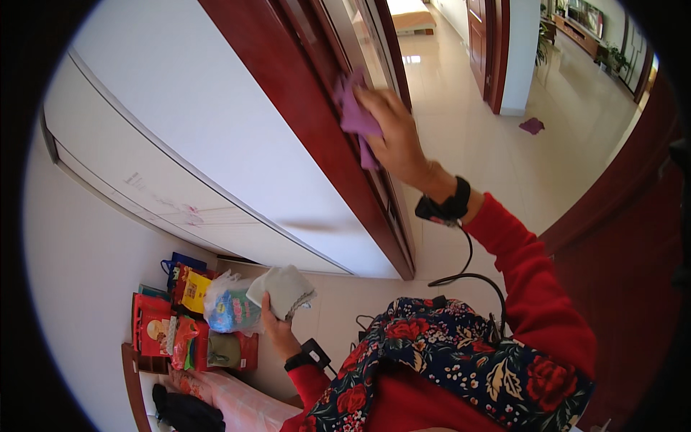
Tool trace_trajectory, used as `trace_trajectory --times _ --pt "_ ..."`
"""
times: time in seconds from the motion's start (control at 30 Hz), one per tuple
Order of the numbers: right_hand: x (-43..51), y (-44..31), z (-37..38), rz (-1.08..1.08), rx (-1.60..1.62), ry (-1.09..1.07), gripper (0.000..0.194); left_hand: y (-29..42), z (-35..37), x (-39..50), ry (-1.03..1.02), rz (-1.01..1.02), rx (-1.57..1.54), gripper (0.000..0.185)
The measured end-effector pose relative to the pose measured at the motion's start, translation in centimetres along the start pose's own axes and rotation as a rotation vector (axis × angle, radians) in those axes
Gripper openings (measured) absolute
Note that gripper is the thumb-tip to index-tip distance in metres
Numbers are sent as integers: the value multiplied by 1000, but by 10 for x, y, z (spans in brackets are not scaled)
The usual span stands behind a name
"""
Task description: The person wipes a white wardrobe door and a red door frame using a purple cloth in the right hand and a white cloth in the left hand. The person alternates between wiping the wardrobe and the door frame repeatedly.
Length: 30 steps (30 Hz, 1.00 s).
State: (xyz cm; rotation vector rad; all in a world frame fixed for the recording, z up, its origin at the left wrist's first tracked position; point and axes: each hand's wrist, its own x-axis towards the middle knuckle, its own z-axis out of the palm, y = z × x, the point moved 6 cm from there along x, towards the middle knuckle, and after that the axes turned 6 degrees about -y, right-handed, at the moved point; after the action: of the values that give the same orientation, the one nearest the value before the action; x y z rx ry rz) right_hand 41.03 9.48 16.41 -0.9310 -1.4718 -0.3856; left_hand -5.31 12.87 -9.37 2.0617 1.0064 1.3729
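My right hand (397, 132) presses a crumpled purple cloth (357, 113) against the dark red wooden door frame (302, 102). Part of the cloth hangs down below my fingers. Lower and to the left, my left hand (278, 329) holds a folded pale grey cloth (280, 291) with a frayed-looking edge. That cloth is apart from the frame, in front of the bags in the corner. Each wrist wears a black strap, and a black cable (469, 275) runs from the right one.
Gift bags (154, 318) and a plastic-wrapped pack (232, 308) stand in the corner beside a bed (243, 399). White sliding panels (124, 156) line the left. Another purple cloth (532, 126) lies on the tiled floor (459, 146). A dark red door (615, 302) is at right.
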Motion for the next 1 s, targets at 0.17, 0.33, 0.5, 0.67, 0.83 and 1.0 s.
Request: trace_trajectory --times 0.17,0.33,0.5,0.67,0.83,1.0 --pt "-95 20 19 247 59 -79 32 -59 2 -2 235 -570 -671 44" --pt "-168 52 37 400 69 -177 28 -73 6 -18 270 -609 -690 41" --pt "-197 78 43 544 90 -312 22 -47 12 -11 332 -592 -794 43" --pt "-187 92 38 756 233 -382 27 -22 17 -11 394 -860 -1067 43" --pt "-143 91 33 928 317 -417 30 -19 13 -15 473 -906 -1133 46" --pt "-63 76 14 679 270 -283 34 16 4 -7 178 -419 -392 52"
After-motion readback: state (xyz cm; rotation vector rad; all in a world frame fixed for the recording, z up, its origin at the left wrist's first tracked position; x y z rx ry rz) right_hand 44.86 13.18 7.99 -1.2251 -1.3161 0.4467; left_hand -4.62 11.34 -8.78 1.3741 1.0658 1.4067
